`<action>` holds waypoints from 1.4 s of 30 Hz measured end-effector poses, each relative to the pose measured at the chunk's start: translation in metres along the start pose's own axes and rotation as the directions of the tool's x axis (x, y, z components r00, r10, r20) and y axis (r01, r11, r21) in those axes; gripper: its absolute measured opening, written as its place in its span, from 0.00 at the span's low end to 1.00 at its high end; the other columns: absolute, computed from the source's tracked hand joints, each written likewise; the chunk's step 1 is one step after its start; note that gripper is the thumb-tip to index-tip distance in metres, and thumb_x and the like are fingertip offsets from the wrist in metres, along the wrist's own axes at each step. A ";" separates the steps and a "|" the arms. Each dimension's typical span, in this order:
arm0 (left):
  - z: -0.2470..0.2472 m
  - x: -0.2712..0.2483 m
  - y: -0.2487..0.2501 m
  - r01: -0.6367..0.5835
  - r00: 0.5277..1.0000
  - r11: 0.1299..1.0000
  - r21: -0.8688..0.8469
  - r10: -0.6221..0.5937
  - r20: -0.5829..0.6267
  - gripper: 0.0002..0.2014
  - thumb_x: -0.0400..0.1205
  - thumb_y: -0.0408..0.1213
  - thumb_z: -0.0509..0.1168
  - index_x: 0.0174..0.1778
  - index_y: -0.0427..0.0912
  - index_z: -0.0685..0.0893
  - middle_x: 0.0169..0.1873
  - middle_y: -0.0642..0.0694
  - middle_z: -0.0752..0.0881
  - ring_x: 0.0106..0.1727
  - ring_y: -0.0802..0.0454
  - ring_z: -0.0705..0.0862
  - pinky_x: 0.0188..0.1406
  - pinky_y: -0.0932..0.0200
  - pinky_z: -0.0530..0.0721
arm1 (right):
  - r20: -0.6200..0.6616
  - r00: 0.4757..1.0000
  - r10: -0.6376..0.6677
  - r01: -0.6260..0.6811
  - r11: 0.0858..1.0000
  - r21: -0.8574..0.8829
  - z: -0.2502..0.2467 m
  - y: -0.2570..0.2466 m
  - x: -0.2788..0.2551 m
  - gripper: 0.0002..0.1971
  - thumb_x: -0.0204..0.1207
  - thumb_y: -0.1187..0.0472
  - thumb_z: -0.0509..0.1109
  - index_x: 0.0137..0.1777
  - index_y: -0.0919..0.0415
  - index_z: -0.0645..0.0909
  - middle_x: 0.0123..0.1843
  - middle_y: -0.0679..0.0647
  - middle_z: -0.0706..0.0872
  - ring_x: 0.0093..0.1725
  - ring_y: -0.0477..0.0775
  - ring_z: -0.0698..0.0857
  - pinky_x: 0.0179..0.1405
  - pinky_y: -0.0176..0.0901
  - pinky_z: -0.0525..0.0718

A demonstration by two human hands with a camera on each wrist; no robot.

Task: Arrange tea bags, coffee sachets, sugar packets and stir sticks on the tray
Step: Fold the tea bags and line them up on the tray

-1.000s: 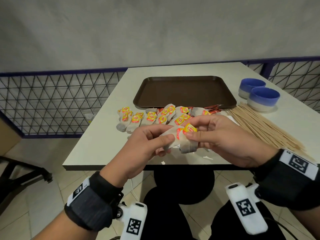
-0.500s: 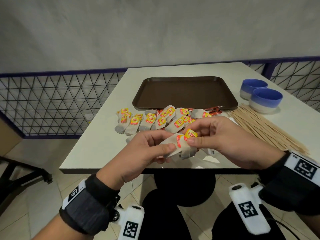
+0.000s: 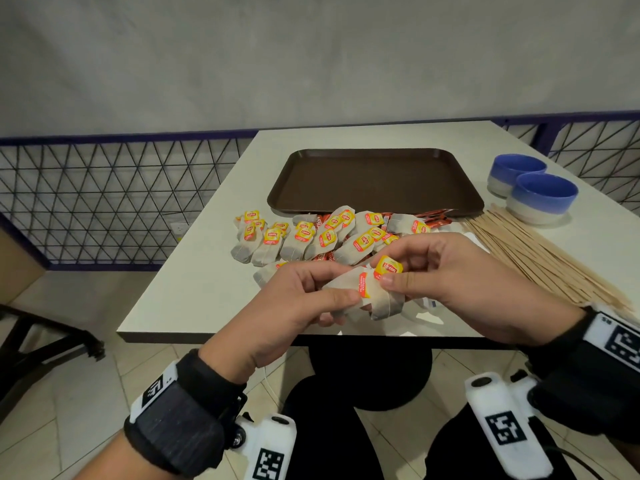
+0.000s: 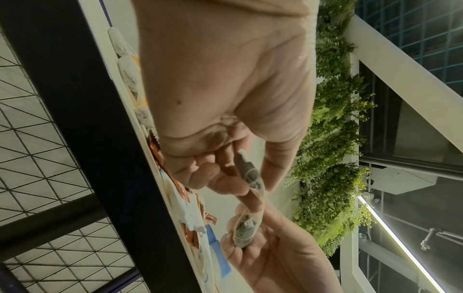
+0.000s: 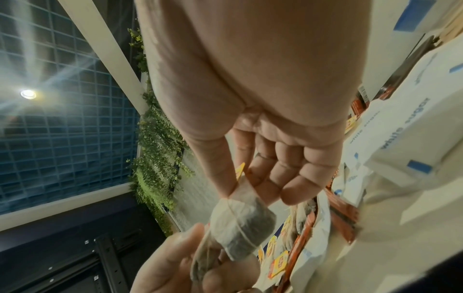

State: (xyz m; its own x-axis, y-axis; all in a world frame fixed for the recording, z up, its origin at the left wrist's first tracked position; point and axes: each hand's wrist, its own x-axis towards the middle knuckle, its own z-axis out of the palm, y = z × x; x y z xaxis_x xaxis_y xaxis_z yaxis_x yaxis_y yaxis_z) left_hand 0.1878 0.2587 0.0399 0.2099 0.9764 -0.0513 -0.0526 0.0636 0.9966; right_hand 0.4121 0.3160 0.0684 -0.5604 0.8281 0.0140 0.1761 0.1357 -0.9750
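Over the table's near edge both hands hold tea bags (image 3: 372,292) with yellow and red tags. My left hand (image 3: 311,299) pinches one tea bag (image 4: 250,174) between thumb and curled fingers. My right hand (image 3: 433,275) pinches another tea bag (image 5: 240,224) at its tagged end. A heap of tea bags (image 3: 311,237) lies in front of the brown tray (image 3: 375,180), which has nothing on it. Red coffee sachets (image 3: 434,218) poke out under the heap. White sugar packets (image 5: 411,126) lie below my right hand. Wooden stir sticks (image 3: 540,258) fan out at the right.
Two blue and white bowls (image 3: 540,195) stand to the right of the tray. A purple wire-mesh railing (image 3: 114,195) runs behind and left of the white table (image 3: 194,289). Tiled floor lies beyond the near table edge.
The head view has drifted slightly; both hands stay together over the table's near edge, fingers shifting a little on the tea bags.
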 end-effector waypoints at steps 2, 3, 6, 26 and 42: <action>0.000 0.000 0.001 -0.005 1.000 1.000 0.007 0.005 -0.009 0.13 0.77 0.38 0.77 0.56 0.41 0.92 0.48 0.40 0.91 0.47 0.40 0.80 0.43 0.51 0.76 | -0.010 1.000 0.002 -0.002 1.000 -0.014 0.001 0.000 0.000 0.11 0.74 0.66 0.80 0.55 0.55 0.92 0.48 0.56 0.94 0.47 0.51 0.92 0.50 0.47 0.88; 0.001 0.000 0.002 -0.010 1.000 0.999 0.032 0.011 -0.024 0.13 0.77 0.40 0.77 0.56 0.41 0.93 0.49 0.38 0.91 0.48 0.40 0.81 0.45 0.48 0.77 | -0.016 1.000 0.002 -0.002 1.000 -0.022 0.002 0.000 0.000 0.11 0.74 0.66 0.81 0.55 0.55 0.92 0.47 0.56 0.94 0.47 0.51 0.92 0.50 0.48 0.88; 0.002 0.002 0.002 -0.031 0.995 0.996 0.087 0.039 -0.089 0.09 0.79 0.40 0.74 0.54 0.44 0.93 0.49 0.37 0.92 0.46 0.43 0.83 0.46 0.47 0.78 | -0.040 0.999 -0.024 0.020 0.995 -0.101 0.001 -0.005 -0.001 0.14 0.71 0.65 0.83 0.56 0.53 0.91 0.46 0.55 0.95 0.46 0.51 0.93 0.49 0.48 0.89; 0.008 0.001 -0.014 -0.150 0.936 0.982 -0.115 0.104 -0.337 0.05 0.84 0.36 0.70 0.52 0.41 0.90 0.39 0.42 0.92 0.41 0.48 0.90 0.33 0.57 0.89 | -0.116 0.991 0.070 -0.058 0.993 0.104 0.032 -0.001 0.021 0.07 0.71 0.62 0.83 0.48 0.60 0.94 0.36 0.57 0.91 0.27 0.52 0.79 0.26 0.42 0.78; 0.001 0.001 -0.022 -0.152 0.951 0.988 0.001 0.147 -0.274 0.13 0.76 0.49 0.69 0.48 0.47 0.94 0.46 0.43 0.91 0.44 0.44 0.85 0.30 0.53 0.85 | -0.086 0.990 0.113 -0.116 0.993 -0.023 0.018 -0.005 0.016 0.03 0.76 0.65 0.79 0.46 0.63 0.94 0.44 0.67 0.89 0.32 0.48 0.79 0.28 0.39 0.78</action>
State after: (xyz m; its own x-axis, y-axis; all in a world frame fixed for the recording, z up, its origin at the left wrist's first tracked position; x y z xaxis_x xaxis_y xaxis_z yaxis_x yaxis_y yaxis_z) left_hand 0.1897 0.2582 0.0184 -0.0756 0.9939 0.0798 -0.0833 -0.0860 0.9928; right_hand 0.3873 0.3185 0.0697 -0.4651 0.8819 -0.0774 0.2581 0.0514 -0.9648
